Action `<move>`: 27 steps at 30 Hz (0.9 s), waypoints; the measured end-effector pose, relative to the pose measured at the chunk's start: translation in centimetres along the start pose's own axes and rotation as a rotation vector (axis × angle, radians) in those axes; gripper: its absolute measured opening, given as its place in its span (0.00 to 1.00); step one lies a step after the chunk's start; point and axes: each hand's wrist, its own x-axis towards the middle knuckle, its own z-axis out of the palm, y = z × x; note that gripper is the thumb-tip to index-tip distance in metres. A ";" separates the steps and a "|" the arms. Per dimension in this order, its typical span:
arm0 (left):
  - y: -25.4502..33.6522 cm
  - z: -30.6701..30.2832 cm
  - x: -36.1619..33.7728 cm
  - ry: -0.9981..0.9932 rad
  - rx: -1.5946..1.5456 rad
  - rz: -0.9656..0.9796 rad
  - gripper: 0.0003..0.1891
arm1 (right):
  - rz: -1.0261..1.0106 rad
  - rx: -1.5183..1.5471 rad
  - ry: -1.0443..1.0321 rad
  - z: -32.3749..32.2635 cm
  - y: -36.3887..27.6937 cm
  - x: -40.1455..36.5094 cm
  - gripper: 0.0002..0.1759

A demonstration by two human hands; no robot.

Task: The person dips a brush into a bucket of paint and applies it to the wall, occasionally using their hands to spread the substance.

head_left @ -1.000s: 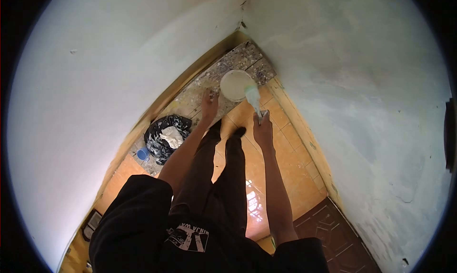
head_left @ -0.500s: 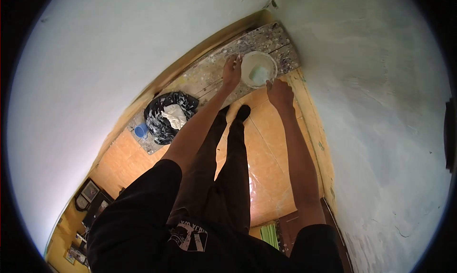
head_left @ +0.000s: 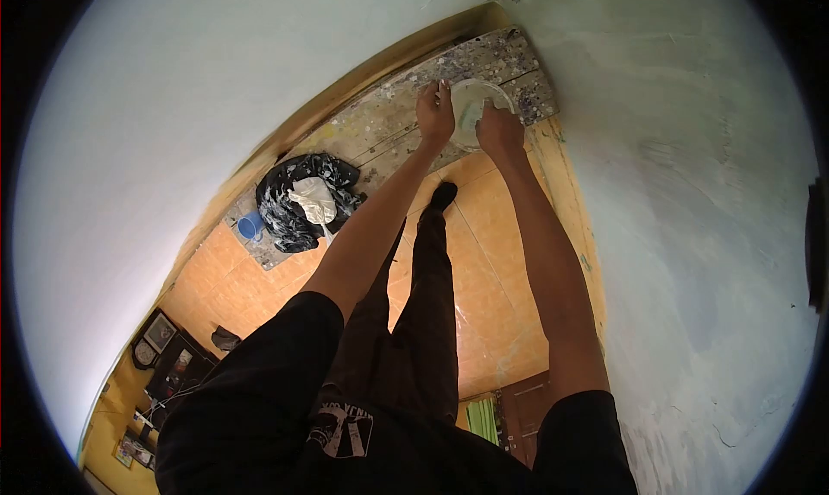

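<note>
A white paint bucket (head_left: 471, 98) stands on a paint-spattered board (head_left: 380, 132) in the corner of the room. My left hand (head_left: 434, 115) grips the bucket's left rim. My right hand (head_left: 499, 132) is closed over the near rim and reaches into the bucket. A pale green paint roller was in this hand earlier; now only a greenish bit (head_left: 480, 111) shows beside its fingers, and the handle is hidden under the hand. My legs in dark trousers (head_left: 423, 305) stand on the orange tiles behind the bucket.
A black plastic bag (head_left: 302, 197) with a white rag lies on the board to the left, with a small blue cup (head_left: 250, 227) beside it. Pale walls (head_left: 691, 193) meet at the corner. Framed pictures (head_left: 160, 335) lie at lower left. A dark door panel (head_left: 522, 400) is at the bottom.
The roller went from above the floor tiles down into the bucket. My left hand moved onto the bucket's rim, my right hand closed in over it, and my head leaned further forward.
</note>
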 end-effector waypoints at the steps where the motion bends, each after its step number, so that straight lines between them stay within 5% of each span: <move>1: 0.1 0.0 0.0 0.002 -0.007 -0.019 0.16 | -0.015 0.003 -0.007 0.1 0.1 0.1 0.17; 8: -1.1 1.1 -0.6 0.172 0.048 0.109 0.14 | -0.072 -0.059 -0.007 1.2 0.3 1.4 0.13; 17: 0.4 0.7 -0.7 0.145 0.060 -0.008 0.13 | -0.030 -0.023 -0.007 0.5 -0.7 2.2 0.13; 27: -0.9 1.0 -0.5 0.209 0.070 0.150 0.13 | -0.024 -0.059 0.004 1.8 -1.2 2.3 0.14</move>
